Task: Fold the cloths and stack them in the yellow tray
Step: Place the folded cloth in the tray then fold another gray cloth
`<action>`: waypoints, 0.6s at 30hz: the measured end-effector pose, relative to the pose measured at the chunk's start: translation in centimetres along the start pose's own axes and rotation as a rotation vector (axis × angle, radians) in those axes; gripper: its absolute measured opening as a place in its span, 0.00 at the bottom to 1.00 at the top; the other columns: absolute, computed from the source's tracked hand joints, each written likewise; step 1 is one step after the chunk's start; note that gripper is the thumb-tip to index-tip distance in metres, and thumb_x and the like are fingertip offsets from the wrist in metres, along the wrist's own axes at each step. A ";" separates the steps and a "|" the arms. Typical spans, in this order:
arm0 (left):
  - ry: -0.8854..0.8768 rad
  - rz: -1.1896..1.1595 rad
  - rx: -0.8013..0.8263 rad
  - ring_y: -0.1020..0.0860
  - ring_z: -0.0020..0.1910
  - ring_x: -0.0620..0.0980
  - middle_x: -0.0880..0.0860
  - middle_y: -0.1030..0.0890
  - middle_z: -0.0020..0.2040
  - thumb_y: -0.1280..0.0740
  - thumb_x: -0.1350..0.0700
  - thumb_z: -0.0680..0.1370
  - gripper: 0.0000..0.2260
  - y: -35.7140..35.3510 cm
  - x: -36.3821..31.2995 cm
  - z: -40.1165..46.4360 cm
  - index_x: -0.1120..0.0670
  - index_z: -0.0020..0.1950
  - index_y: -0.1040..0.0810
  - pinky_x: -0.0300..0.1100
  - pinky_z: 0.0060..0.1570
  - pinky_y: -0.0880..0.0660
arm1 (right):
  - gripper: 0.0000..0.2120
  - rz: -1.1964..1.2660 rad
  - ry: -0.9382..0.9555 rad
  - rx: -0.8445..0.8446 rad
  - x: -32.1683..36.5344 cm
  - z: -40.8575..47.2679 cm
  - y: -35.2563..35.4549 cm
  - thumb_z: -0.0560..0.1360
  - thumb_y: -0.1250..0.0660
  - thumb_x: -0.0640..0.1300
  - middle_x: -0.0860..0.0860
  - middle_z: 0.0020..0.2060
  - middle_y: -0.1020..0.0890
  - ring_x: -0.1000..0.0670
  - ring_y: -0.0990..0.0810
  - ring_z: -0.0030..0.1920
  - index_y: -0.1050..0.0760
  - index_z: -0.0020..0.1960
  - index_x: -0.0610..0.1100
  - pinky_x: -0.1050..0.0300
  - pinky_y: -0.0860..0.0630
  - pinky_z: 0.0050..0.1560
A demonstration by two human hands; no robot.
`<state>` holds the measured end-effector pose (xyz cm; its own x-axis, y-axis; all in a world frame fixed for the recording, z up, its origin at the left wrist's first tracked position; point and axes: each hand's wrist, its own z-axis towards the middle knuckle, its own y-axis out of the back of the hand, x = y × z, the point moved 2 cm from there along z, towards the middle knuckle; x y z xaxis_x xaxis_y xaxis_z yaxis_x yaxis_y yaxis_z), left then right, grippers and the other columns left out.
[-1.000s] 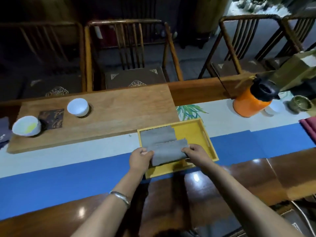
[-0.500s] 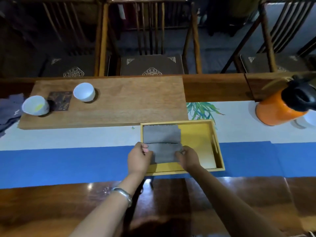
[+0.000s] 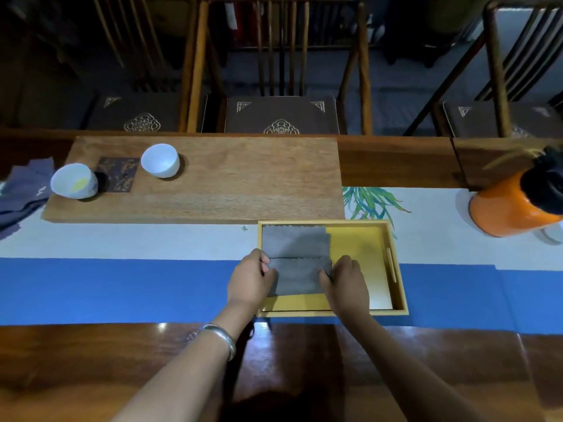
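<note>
I see both hands down in the yellow tray (image 3: 396, 269), which sits on the table's blue-and-white runner (image 3: 122, 287) near the front edge of the table. My left hand (image 3: 251, 281) pinches the left end of a folded grey cloth (image 3: 297, 277), thumb on top, and my right hand (image 3: 345, 283) grips the cloth's right end the same way, so the cloth is stretched flat between them. It lies in the left half of the tray, toward the front wall. Its far edge touches a second grey cloth (image 3: 294, 240), which lies flat in the tray's far left corner; whether the near one overlaps it I cannot tell. The right half of the tray shows bare yellow floor.

A silver bracelet (image 3: 224, 338) rings the left wrist. Behind the tray a wooden board (image 3: 243, 184) carries two white cups (image 3: 160, 160) toward its left end with a dark coaster (image 3: 117, 174) between them. More grey cloths (image 3: 23, 190) lie crumpled off the board's left end, at the left edge of the table. An orange jug (image 3: 511, 205) stands at the right edge.
</note>
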<state>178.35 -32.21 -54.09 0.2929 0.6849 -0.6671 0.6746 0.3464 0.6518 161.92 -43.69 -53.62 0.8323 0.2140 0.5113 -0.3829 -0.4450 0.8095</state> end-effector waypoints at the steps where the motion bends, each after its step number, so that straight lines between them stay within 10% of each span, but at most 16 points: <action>1: -0.012 -0.017 0.004 0.24 0.40 0.48 0.49 0.22 0.40 0.33 0.55 0.73 0.04 0.6 0.3 -0.1 0.51 0.47 0.26 0.44 0.38 0.27 | 0.13 0.006 0.046 -0.039 0.3 -0.2 0.3 0.76 0.36 0.52 0.47 0.41 0.27 0.47 0.27 0.39 0.33 0.45 0.42 0.53 0.29 0.35; 8: -0.038 0.072 -0.036 0.23 0.43 0.48 0.47 0.23 0.43 0.33 0.53 0.75 0.06 7.5 5.2 -0.8 0.50 0.50 0.27 0.39 0.36 0.30 | 0.07 -0.082 0.515 0.098 6.5 -1.0 0.1 0.75 0.36 0.46 0.45 0.40 0.25 0.44 0.26 0.42 0.29 0.44 0.42 0.49 0.29 0.41; 18: -0.014 0.208 -0.217 0.25 0.42 0.51 0.49 0.24 0.46 0.35 0.49 0.76 0.09 26.0 14.7 -2.9 0.51 0.50 0.30 0.44 0.37 0.29 | 0.18 -0.262 0.713 0.264 24.2 -4.0 -6.9 0.76 0.41 0.54 0.47 0.58 0.25 0.45 0.26 0.57 0.33 0.61 0.45 0.53 0.28 0.50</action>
<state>198.27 -11.26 -45.88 0.4205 0.7470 -0.5150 0.4387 0.3295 0.8360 183.08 -31.97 -45.65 0.3916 0.8042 0.4471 -0.0288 -0.4749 0.8796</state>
